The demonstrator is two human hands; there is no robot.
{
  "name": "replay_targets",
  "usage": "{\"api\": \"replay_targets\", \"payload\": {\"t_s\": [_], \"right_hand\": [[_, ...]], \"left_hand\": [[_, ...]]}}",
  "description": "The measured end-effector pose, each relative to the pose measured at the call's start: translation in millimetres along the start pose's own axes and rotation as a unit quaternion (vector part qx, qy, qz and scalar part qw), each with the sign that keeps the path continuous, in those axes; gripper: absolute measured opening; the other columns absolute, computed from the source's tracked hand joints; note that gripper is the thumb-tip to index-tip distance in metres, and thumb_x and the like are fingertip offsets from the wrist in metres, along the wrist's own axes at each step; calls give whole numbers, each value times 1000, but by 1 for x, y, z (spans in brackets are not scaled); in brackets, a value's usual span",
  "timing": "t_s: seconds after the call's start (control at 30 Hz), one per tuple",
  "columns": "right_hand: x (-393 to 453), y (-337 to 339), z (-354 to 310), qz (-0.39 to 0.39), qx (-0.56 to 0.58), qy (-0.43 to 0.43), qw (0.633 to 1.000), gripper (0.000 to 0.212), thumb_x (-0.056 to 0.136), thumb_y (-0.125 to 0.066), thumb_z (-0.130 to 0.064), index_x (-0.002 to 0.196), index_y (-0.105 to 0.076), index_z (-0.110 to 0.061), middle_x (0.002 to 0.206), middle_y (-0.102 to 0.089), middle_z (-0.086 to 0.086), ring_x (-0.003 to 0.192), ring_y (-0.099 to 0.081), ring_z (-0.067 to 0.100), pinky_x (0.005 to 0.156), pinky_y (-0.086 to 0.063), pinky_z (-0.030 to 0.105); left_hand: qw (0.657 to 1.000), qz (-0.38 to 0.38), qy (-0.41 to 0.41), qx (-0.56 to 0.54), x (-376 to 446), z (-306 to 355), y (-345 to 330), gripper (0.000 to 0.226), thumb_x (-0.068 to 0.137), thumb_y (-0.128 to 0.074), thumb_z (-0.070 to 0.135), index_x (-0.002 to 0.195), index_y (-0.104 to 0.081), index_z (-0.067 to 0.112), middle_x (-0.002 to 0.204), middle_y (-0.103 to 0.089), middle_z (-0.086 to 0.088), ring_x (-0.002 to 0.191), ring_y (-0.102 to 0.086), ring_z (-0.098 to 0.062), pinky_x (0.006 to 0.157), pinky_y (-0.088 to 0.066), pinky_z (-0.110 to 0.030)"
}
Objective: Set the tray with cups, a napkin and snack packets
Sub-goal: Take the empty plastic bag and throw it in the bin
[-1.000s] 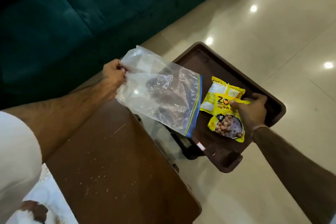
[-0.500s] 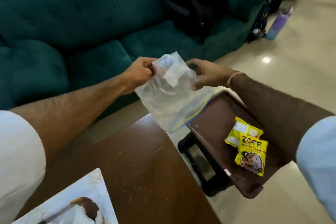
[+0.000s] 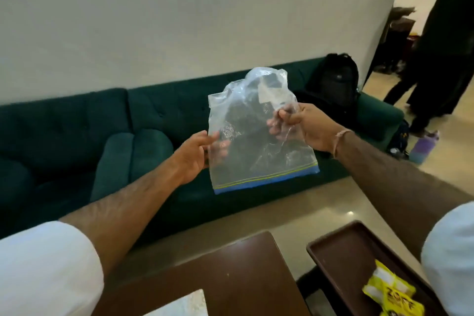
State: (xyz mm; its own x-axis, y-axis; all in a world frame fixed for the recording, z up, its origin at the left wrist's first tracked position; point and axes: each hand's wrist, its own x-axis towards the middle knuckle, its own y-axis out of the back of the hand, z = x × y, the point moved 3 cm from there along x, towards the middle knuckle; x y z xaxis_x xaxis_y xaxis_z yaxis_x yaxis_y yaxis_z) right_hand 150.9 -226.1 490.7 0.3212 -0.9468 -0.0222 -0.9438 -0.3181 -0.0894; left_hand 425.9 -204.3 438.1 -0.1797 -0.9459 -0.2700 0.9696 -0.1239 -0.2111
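Up in the air it went: the clear plastic bag [image 3: 259, 136] hung between the two hands, raised in front of the green sofa [image 3: 77, 131] and well above the counter [image 3: 218, 274]. On the left, the left hand [image 3: 191, 156] was spread loosely, fingers apart, touching the bag's left edge partway down with the fingertips behind the film. Across to the right, the right hand [image 3: 300, 127] was pinched tight on the bag's right side near its crumpled top, carrying the weight.

Half a second before, both hands had gripped the bag's top together lower down, with the counter and tray filling much of the view; by this moment the bag had been lifted higher, the left hand had eased to an open touch, and the view had tipped up to wall and sofa.

The bag was see-through, wrinkled, bunched at the top, and hung upside down with its blue and yellow zip strip along the bottom edge, slanting up to the right. Down at the lower right, the brown tray [image 3: 341, 246] sat just beside the counter, with yellow snack packets [image 3: 389, 295] lying on it, partly cut off by the frame.
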Motion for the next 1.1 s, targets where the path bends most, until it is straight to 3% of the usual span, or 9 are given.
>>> {"api": "replay_targets", "payload": {"t_s": [0.13, 0.27, 0.43, 0.53, 0.63, 0.77, 0.87, 0.97, 1.1], "right_hand": [[11, -59, -50, 137, -71, 46, 987, 57, 86, -73, -9, 133, -41, 0, 97, -65, 18, 60, -64, 18, 49, -55, 32], [15, -123, -98, 208, -178, 123, 954, 56, 88, -69, -20, 131, -34, -22, 84, -63, 8, 42, -56, 8, 40, -47, 21], [11, -210, -167, 43, -294, 179, 938, 48, 80, -80, -31, 121, -57, -23, 86, -58, -2, 69, -56, 12, 64, -53, 22], [4, -258, -206, 24, -484, 211, 849, 44, 70, -86, -29, 110, -68, -22, 86, -57, -3, 77, -56, 17, 73, -44, 26], [-8, -304, -235, 49, -525, 261, 809, 21, 80, -77, -30, 89, -72, -12, 83, -60, 4, 80, -55, 23, 71, -38, 27], [-23, -366, -256, -5, -535, 314, 784, 15, 82, -75, -23, 93, -74, -12, 101, -63, 11, 99, -55, 19, 78, -34, 19], [-37, -423, -271, -55, -537, 358, 762, 20, 82, -76, -20, 98, -73, -9, 106, -65, 10, 104, -52, 15, 86, -35, 18], [-36, -450, -276, -52, -524, 379, 761, 25, 81, -76, -25, 103, -71, -13, 108, -64, 7, 106, -55, 19, 87, -37, 24], [-25, -475, -270, 13, -412, 341, 845, 75, 69, -85, -39, 131, -47, -22, 128, -54, 6, 118, -53, 26, 98, -45, 37]], "left_hand": [[987, 118, -90, -57, -46, 69, 42, 87, 83, -66, -5, 152, -20, 21, 104, -73, -13, 70, -73, -18, 57, -58, -32], [973, 138, -171, -68, -97, 127, 90, 69, 84, -60, -11, 135, -44, 32, 95, -74, -17, 67, -73, -20, 58, -59, -33], [959, 148, -242, -6, -169, 192, 145, 43, 81, -64, -11, 119, -68, 9, 85, -75, -5, 74, -68, -16, 71, -59, -27], [927, 214, -283, 123, -220, 225, 177, 33, 72, -79, -2, 103, -72, 10, 83, -69, -2, 74, -63, -13, 70, -53, -24], [829, 323, -294, 350, -263, 257, 205, 26, 65, -87, 20, 84, -69, 21, 79, -61, 4, 77, -57, -14, 66, -45, -21], [679, 324, -257, 606, -307, 285, 215, 55, 60, -85, 50, 104, -62, 29, 132, -49, -1, 124, -41, -23, 101, -32, -40], [716, 207, -221, 629, -338, 297, 218, 75, 60, -85, 55, 125, -54, 36, 129, -59, 8, 117, -55, -16, 95, -43, -32], [781, 140, -185, 581, -339, 300, 214, 36, 62, -87, 39, 95, -71, 35, 93, -73, 12, 89, -68, -12, 71, -50, -21], [876, 169, -210, 400, -349, 295, 240, 22, 68, -87, 17, 89, -79, 16, 87, -77, -3, 82, -73, -20, 73, -60, -31]]}}
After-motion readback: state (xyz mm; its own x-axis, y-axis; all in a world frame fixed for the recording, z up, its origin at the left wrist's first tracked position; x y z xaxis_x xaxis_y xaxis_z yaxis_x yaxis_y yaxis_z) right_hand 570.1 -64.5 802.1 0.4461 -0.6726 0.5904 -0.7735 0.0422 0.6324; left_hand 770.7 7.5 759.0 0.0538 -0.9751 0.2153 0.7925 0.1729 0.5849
